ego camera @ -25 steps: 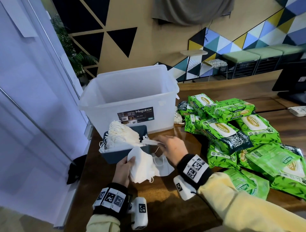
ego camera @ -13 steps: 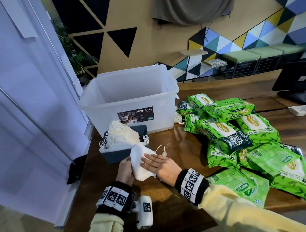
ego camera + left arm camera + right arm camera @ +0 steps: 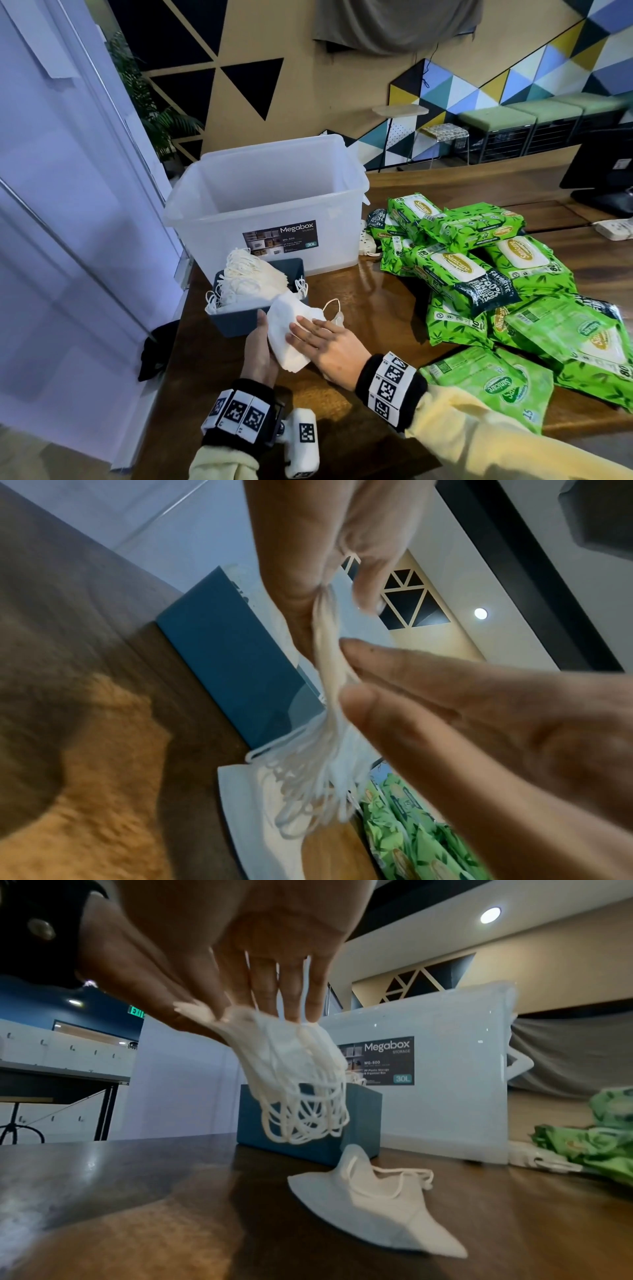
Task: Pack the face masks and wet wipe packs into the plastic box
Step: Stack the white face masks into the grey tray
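Wooden table [image 3: 376, 308] before a triangle-patterned wall [image 3: 342, 89]: left hand [image 3: 258, 349] grips face masks [image 3: 287, 329], right hand [image 3: 325, 346] presses them flat.

A brown wooden table [image 3: 376, 308] is in front. A small blue tub [image 3: 236, 320] sits near its left edge. A black screen [image 3: 603, 164] and a white plug strip [image 3: 616, 230] are far to the right. Behind, the wall [image 3: 479, 85] has colored triangles. A grey cloth [image 3: 394, 24] hangs up high, and a leafy plant [image 3: 150, 113] stands on the left.

Tray [image 3: 236, 320] in frt of box [image 3: 335, 240], wipe packs [image 3: 479, 270] to its R.
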Motion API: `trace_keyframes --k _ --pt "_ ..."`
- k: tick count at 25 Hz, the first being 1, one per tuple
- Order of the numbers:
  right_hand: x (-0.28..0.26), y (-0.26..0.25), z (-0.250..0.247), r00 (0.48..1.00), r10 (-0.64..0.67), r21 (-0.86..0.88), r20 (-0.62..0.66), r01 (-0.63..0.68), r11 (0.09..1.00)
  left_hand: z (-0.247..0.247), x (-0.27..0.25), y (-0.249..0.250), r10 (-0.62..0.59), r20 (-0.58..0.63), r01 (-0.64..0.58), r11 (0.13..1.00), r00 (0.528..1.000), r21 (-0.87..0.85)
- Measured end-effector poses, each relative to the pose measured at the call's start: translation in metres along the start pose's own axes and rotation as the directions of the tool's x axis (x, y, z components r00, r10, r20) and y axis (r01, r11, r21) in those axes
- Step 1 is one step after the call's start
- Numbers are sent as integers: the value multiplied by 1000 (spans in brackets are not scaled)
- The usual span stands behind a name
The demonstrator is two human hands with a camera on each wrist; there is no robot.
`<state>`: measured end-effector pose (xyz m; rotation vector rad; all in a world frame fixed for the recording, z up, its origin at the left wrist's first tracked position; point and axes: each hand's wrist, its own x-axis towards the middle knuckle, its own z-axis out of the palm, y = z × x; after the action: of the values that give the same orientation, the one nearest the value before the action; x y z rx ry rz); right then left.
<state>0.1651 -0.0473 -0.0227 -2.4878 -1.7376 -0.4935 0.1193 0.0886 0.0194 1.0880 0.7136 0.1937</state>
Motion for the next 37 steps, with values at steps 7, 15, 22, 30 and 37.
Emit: trace_keyframes --k 7,15,22,30,37 --pt "-8 28 2 842 538 527 45 -477 703 -38 -2 2 93 37 -97 986 995 138" --pt "-8 33 24 733 386 68 560 -505 861 -60 11 7 89 0 -88 988 996 124" --pt "-8 33 25 740 335 -93 584 -349 933 -51 11 7 73 64 -83 983 995 164" --pt "-5 47 -56 833 49 399 551 -315 861 -45 14 14 92 183 -138 957 979 256" --pt "27 43 -97 900 -95 854 425 -365 371 -28 4 10 81 363 -211 918 928 335"
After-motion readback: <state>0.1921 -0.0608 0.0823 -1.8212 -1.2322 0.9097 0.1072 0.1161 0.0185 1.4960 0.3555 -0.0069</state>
